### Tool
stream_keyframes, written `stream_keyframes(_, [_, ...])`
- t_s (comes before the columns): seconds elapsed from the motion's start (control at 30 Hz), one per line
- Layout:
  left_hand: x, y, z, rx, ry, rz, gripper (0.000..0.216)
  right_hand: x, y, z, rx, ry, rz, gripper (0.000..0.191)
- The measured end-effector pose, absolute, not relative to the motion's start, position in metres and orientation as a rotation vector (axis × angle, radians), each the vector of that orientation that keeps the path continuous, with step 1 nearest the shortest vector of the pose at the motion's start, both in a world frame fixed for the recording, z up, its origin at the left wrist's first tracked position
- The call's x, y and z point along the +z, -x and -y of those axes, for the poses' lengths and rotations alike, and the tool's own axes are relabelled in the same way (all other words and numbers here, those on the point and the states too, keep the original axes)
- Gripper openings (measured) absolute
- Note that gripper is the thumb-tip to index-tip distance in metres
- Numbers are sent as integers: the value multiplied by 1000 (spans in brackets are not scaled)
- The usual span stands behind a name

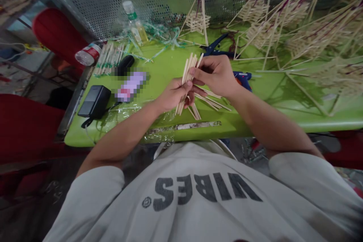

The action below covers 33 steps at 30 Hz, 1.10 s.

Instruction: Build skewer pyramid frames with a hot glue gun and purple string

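Note:
My left hand (176, 93) is closed round a loose bundle of thin pale wooden sticks (188, 66), held upright and slightly tilted above the green table. At the upper right of the bundle, my right hand (217, 72) pinches one stick between thumb and fingers, its top end leaning to the right. More loose wooden sticks (211, 102) lie on the table beneath and beside both hands. A blue glue gun (243, 79) is partly hidden behind my right wrist, and dark blue pliers (217, 46) lie behind that hand.
Several stick frames with purple-tied tops (195, 20) stand along the back and right. On the left are wrapped stick packs (109, 59), a bottle (136, 26), a black adapter (95, 102) and a blurred purple item (132, 85). Perforated metal (102, 0) borders the green table (159, 60).

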<state>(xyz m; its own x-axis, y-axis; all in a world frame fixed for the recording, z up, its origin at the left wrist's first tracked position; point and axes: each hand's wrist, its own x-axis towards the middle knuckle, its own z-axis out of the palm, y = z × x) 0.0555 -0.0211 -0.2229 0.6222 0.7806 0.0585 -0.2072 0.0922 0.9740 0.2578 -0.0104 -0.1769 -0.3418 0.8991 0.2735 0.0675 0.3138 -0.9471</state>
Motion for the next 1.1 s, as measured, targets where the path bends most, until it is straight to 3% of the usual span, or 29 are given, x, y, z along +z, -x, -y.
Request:
stream_keyframes(0.17, [-223,-56,20,815,-1220,-619,80,-176,-261,7,1017,911,1599,64])
stream_keyframes(0.3, [-221,-53,14,933,-1179,-724,67,-167,-277,-5,942,920,1444,52])
stream_keyframes(0.4, [-219,-49,7,1119,-1184,-850,56,-160,-295,-15,1092,994,1334,46])
stream_keyframes(0.5, [-218,-45,3,1231,-1200,-879,55,-163,-305,-23,1329,1185,1533,40])
stream_keyframes(0.6, [-217,-45,4,1235,-1191,-810,63,-175,-299,-28,1272,1319,1854,33])
stream_keyframes(0.77, [-212,-50,8,1141,-1151,-823,76,-202,-285,-34,1106,1411,2091,44])
stream_keyframes(0.9, [-212,-52,9,1114,-1160,-787,75,-204,-289,-37,964,1421,2122,56])
stream_keyframes(1.1, [-217,-51,15,901,-1224,-654,62,-175,-282,-10,898,1035,1867,43])
